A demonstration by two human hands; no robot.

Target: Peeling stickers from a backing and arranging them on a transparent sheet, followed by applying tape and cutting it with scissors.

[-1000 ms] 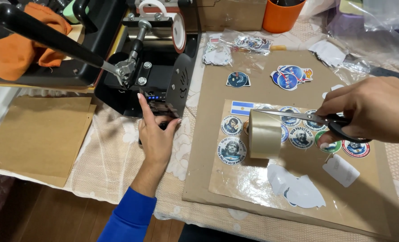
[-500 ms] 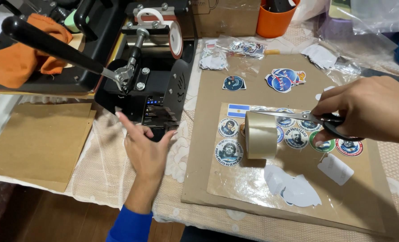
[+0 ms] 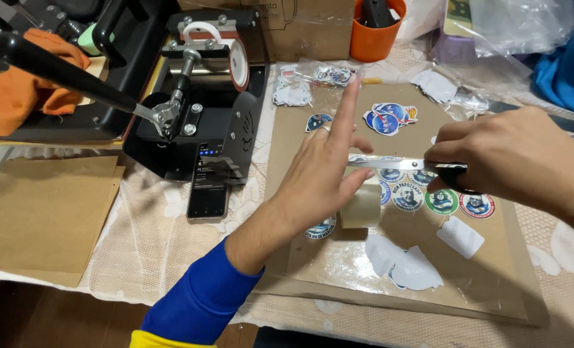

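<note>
Scissors (image 3: 396, 165) gripped in right hand (image 3: 506, 151), left hand (image 3: 319, 177) apparently touching tape roll (image 3: 362, 206)

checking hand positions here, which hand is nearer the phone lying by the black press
Left. The left hand hovers over the cardboard just right of the phone, index finger raised. The right hand is far off at the right, holding scissors above the stickers.
</note>
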